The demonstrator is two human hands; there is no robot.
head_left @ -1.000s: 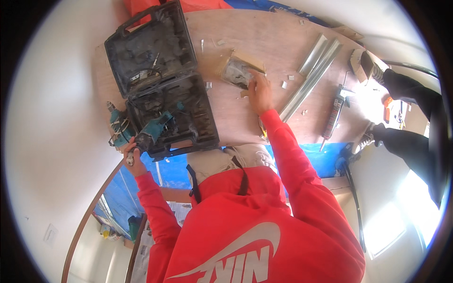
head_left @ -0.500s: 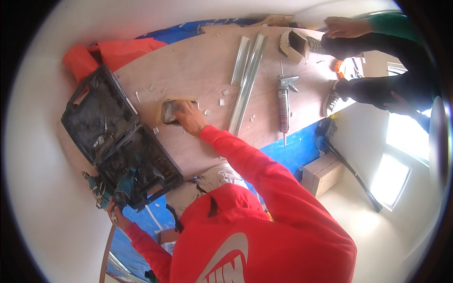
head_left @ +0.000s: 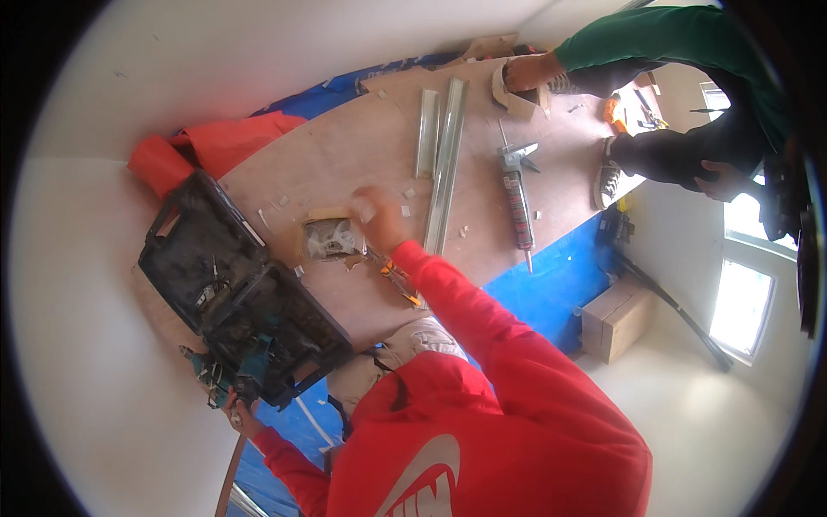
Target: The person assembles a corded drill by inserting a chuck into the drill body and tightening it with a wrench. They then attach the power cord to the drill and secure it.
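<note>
My right hand (head_left: 379, 220) hovers over a plywood sheet (head_left: 345, 146), just right of a small open cardboard box (head_left: 330, 239) holding small pale bits. Its fingers are curled and blurred, so I cannot tell whether they hold anything. Orange-handled pliers (head_left: 401, 282) lie under my red sleeve. My left hand (head_left: 244, 420) is low at the left, closed around the handle of a teal power drill (head_left: 226, 382). The drill rests at the near corner of an open black tool case (head_left: 233, 289).
Two long metal profiles (head_left: 441, 159) and a caulking gun (head_left: 517, 191) lie on the sheet. Another person in a green sleeve has a hand (head_left: 525, 73) on a cardboard piece at the far end. A blue tarp (head_left: 551, 276), orange cloth (head_left: 207, 146) and brown carton (head_left: 616, 319) surround it.
The view has swung, so the sheet now runs up to the right. My right hand has lifted off the small box to just beside it. The other person's hand has come into view.
</note>
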